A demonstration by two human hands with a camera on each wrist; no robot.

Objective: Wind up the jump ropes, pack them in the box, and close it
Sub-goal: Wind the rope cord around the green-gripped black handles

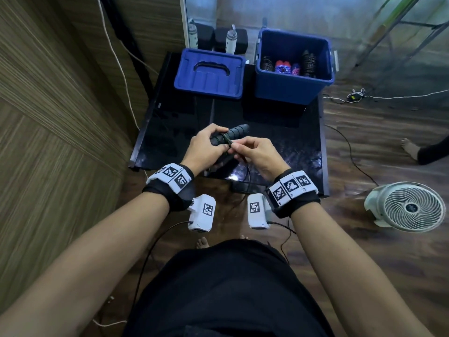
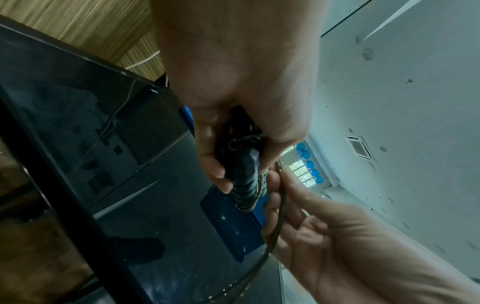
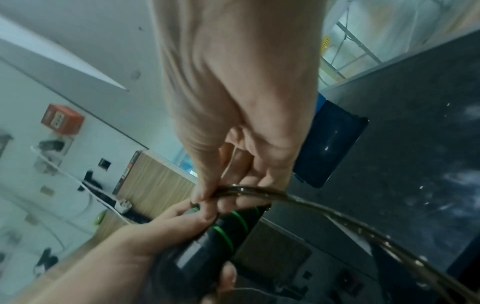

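Observation:
My left hand (image 1: 211, 144) grips the black ribbed handles (image 1: 232, 135) of a jump rope above the black table (image 1: 286, 132). A few turns of dark cord (image 2: 255, 192) lie round the handles (image 2: 242, 170). My right hand (image 1: 245, 148) pinches the cord (image 3: 249, 190) just beside the handles (image 3: 231, 228), and the loose cord (image 1: 247, 176) hangs down off the table's near edge. At the back right stands the open blue box (image 1: 291, 86) with several wound ropes (image 1: 286, 64) inside. Its blue lid (image 1: 210, 74) lies to the left of it, handle up.
A wood-panelled wall (image 1: 60, 105) runs along the left. A white floor fan (image 1: 408, 206) stands at the right on the wooden floor. Cables (image 1: 349, 147) trail over the floor. Another person's foot (image 1: 410, 147) shows at the right edge.

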